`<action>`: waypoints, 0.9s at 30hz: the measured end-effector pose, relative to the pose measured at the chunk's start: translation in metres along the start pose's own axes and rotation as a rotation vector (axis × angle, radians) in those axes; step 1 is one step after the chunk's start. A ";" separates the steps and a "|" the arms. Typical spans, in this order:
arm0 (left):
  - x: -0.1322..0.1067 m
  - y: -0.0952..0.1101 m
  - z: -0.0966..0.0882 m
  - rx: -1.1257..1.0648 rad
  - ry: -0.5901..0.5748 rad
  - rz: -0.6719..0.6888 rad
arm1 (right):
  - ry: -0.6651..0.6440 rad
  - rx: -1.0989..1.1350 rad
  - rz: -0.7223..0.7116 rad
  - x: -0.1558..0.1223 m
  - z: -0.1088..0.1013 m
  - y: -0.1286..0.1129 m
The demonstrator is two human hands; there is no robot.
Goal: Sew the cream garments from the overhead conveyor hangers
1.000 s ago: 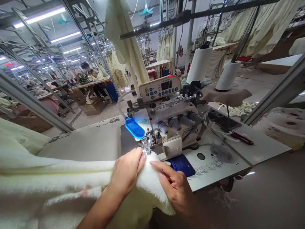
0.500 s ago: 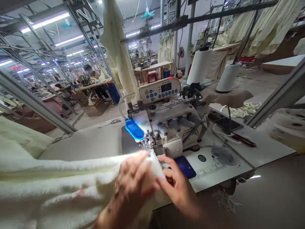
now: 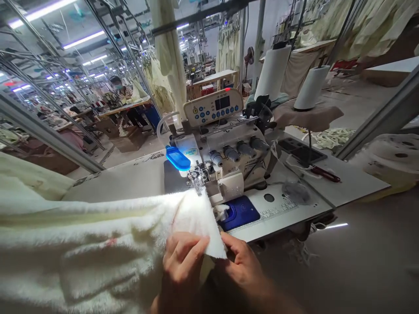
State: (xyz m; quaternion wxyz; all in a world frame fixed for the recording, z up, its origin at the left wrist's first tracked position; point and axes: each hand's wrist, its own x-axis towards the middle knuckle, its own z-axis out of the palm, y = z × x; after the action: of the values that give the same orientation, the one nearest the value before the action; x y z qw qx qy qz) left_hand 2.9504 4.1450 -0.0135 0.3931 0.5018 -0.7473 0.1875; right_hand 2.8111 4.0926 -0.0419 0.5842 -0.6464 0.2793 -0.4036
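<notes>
A large piece of cream fleecy fabric (image 3: 137, 226) spreads over the left of the table, its edge running up to the presser foot (image 3: 198, 178) of an overlock sewing machine (image 3: 235, 146). My left hand (image 3: 185, 257) has its fingers closed on the fabric a little below the foot. At the fabric's lower right corner, my right hand (image 3: 242, 261) pinches the edge between thumb and fingers. A blue lamp (image 3: 177, 158) lights the stitching area. The needle itself is too small to make out.
Two white thread cones (image 3: 273, 72) stand behind the machine. Dark red-handled scissors (image 3: 324, 173) and a clear round object (image 3: 297, 192) lie to the right. A blue plate (image 3: 242, 211) sits by the table's front edge. Farther back are other workstations and a person.
Both hands have come back from the presser foot toward the table's front edge, uncovering more fabric near the foot. The right hand now pinches the fabric's corner. The view has shifted slightly.
</notes>
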 end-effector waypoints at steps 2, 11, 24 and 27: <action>0.001 0.003 -0.002 0.010 -0.013 0.003 | -0.005 -0.081 -0.033 -0.008 -0.004 -0.002; -0.002 0.009 -0.007 -0.016 -0.055 0.095 | -0.076 0.060 0.152 -0.017 -0.019 -0.014; -0.001 0.011 0.005 0.188 0.016 0.178 | 0.096 -0.638 -0.761 -0.002 -0.039 -0.017; 0.004 0.007 0.010 0.196 -0.054 0.141 | 0.058 -0.697 -0.777 0.002 -0.045 -0.016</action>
State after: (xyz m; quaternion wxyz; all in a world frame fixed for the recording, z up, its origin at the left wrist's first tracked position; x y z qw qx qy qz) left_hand 2.9398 4.1389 -0.0161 0.3079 0.4887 -0.7691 0.2734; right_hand 2.7721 4.0692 -0.0261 0.1337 -0.8470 0.1525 -0.4913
